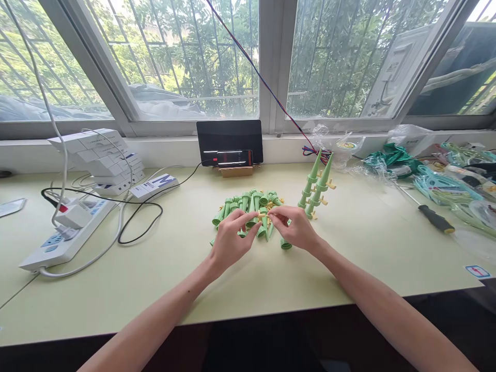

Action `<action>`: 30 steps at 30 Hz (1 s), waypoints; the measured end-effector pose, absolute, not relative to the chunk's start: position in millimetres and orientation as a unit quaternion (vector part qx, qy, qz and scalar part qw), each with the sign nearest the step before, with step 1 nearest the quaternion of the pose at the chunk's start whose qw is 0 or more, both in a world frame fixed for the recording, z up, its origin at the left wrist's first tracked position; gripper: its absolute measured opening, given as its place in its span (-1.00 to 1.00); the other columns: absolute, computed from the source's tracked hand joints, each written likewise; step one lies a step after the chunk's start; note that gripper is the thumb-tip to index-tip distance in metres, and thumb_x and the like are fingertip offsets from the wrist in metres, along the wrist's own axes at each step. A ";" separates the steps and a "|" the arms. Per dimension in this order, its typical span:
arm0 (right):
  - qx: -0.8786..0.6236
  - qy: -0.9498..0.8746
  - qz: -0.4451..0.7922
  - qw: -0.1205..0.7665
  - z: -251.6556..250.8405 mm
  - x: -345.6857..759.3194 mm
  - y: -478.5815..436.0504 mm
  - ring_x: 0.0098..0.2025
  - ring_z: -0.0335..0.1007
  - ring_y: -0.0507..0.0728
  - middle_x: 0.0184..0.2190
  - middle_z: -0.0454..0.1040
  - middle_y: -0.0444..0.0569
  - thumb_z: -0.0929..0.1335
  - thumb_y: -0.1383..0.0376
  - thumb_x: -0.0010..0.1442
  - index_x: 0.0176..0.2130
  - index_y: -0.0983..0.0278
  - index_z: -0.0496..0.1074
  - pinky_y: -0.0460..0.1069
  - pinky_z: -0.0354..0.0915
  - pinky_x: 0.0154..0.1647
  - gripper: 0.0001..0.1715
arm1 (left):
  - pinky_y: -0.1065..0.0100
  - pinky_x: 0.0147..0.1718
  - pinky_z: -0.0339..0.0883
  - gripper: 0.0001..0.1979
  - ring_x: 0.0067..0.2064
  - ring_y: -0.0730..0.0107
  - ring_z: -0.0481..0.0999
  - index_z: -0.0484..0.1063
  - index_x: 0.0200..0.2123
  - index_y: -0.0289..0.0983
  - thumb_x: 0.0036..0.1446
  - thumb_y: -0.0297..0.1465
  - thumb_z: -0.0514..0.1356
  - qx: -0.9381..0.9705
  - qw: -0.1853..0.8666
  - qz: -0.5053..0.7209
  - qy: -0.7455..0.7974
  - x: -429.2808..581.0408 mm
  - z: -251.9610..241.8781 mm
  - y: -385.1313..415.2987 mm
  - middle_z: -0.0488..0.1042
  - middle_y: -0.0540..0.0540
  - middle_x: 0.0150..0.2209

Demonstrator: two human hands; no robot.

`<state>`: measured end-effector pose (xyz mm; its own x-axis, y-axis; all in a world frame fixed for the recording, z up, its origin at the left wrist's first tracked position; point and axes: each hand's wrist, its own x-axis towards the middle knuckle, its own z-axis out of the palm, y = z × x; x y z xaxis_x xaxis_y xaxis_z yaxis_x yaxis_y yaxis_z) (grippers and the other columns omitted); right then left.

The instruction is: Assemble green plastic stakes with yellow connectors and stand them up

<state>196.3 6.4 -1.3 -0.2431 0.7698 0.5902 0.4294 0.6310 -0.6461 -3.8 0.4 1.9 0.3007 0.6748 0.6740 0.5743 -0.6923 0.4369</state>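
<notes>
In front of me, a small yellow plastic valve (264, 215) is held between both hands at fingertip level. My left hand (233, 236) has index finger and thumb closed around its left end. From the other side, my right hand (297, 227) pinches its right end. Behind and below the fingers lies a heap of green plastic watering spikes (251, 200), with yellow valves among them, partly covered by my hands. A single green piece (286, 244) rests beneath my right hand. Two stacks of nested green spikes (316, 188) with yellow valves stand upright to the right.
At the back, a phone (234, 158) leans before a black tablet (229, 135). White boxes (110, 157), a power strip (64, 248) and loose cables occupy the left. On the right lie a screwdriver (436, 219), coiled tubing (445, 188) and plastic bags.
</notes>
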 end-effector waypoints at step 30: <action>-0.372 -0.773 0.206 0.472 -1.9 196.3 6.5 -0.45 0.37 0.05 -0.46 0.49 -0.07 0.32 0.21 0.30 -0.19 0.26 0.47 -0.05 0.35 -0.39 -0.80 | 0.42 -0.39 0.37 -0.77 -0.46 0.51 0.40 0.54 -0.08 -0.20 0.18 -0.38 0.24 0.808 0.100 0.440 0.378 -1.2 4.6 -3.5 0.43 -0.03 -0.36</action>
<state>196.3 6.5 -1.9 -0.2793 0.7683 0.5760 0.3803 0.6393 -0.6683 -1.2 -3.5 4.6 0.3275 0.6999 0.6348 0.5232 -0.6937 0.4950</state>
